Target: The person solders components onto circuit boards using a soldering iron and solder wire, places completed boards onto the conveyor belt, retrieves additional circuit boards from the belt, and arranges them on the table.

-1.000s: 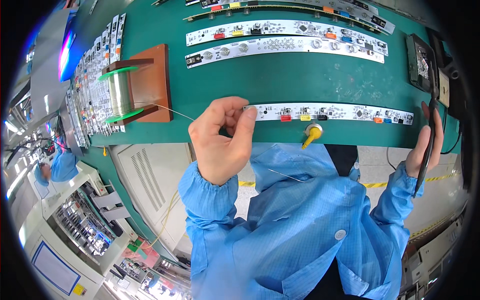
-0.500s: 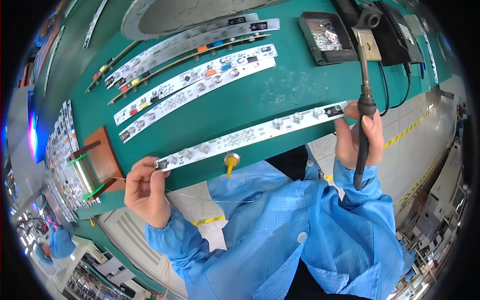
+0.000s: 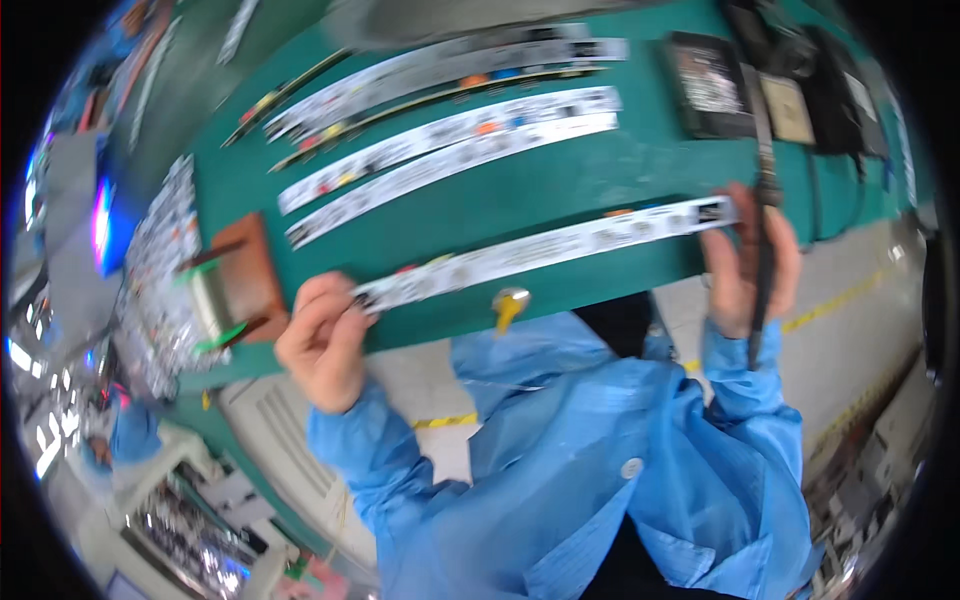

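White strip [image 3: 545,250], green table [image 3: 560,190]

Motion blur smears the parts on the strip [image 3: 545,250]. The right hand [image 3: 748,262] covers its far end, and the left hand [image 3: 325,340] hides its near end

Long white circuit strip [image 3: 545,250] at the near table edge

It lies slanted, right end higher (small coloured parts dot it), each end pinched by a hand; a dark tool [image 3: 765,250], perhaps a soldering iron, stands beside its right end

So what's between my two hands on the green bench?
In the head view, only the long white circuit strip spans from left hand to right hand.
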The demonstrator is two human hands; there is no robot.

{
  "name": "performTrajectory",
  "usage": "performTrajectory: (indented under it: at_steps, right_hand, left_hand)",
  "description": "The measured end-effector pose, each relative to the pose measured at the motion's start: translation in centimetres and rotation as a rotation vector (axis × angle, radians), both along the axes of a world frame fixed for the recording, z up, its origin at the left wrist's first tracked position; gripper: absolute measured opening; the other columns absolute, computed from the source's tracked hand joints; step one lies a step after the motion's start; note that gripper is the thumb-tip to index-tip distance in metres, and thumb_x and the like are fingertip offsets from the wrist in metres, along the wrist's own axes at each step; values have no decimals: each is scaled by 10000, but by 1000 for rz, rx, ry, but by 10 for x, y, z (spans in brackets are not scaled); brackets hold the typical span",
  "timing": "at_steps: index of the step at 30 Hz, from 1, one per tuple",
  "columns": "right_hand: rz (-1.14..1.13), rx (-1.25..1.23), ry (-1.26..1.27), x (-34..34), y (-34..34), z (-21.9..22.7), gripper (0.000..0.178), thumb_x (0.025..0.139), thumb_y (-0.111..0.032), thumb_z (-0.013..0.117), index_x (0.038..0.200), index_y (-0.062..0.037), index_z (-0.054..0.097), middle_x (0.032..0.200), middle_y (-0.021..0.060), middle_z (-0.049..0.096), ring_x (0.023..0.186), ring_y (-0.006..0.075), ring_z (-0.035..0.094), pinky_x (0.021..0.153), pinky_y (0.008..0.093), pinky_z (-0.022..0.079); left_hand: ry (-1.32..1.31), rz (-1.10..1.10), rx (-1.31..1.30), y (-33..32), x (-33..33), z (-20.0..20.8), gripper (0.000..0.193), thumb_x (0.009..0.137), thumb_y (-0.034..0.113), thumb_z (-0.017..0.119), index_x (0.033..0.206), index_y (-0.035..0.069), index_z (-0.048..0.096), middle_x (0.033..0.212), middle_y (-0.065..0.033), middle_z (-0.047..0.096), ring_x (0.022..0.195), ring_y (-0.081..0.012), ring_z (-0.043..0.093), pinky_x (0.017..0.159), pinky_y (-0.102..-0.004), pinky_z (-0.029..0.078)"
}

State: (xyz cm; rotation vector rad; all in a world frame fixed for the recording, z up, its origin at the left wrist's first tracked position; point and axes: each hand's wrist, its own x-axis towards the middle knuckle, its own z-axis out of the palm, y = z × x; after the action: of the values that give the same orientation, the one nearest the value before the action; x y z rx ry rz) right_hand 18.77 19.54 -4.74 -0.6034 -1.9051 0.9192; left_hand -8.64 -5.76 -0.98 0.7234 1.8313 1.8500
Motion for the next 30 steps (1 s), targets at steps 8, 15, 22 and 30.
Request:
performTrajectory:
  at_steps: [8,15,22,30]
  right_hand:
    - [-68,-61,-23,-2,9,-4,495,846,105,526,1304,-15,378,1207,283,524,1112,342,548,924,424,458]
    - [-137,-55,-23,1,-1,9,438,850,37,526,1275,2,428,1138,239,580,1073,294,570,917,373,445]
    - [103,-5,177,-7,-6,18,442,884,-117,519,1301,-34,398,1121,253,574,754,189,539,735,340,459]
    - [98,-90,196,-6,5,0,438,875,-60,514,1297,-6,407,1134,256,573,783,176,520,763,336,449]
  left_hand:
    - [35,-62,68,2,12,22,301,711,-174,593,988,-65,637,1106,-199,570,974,-246,590,743,-304,527]
    - [474,-26,-148,-14,13,51,237,655,-131,640,878,-54,659,836,-178,649,751,-252,653,626,-291,519]
    - [307,302,61,-94,-30,107,137,833,39,563,879,-76,622,714,-135,606,582,-168,585,533,-268,473]
    - [193,456,-37,-68,-202,143,248,923,101,521,1087,-86,536,1021,-99,568,923,-134,530,773,-207,436]
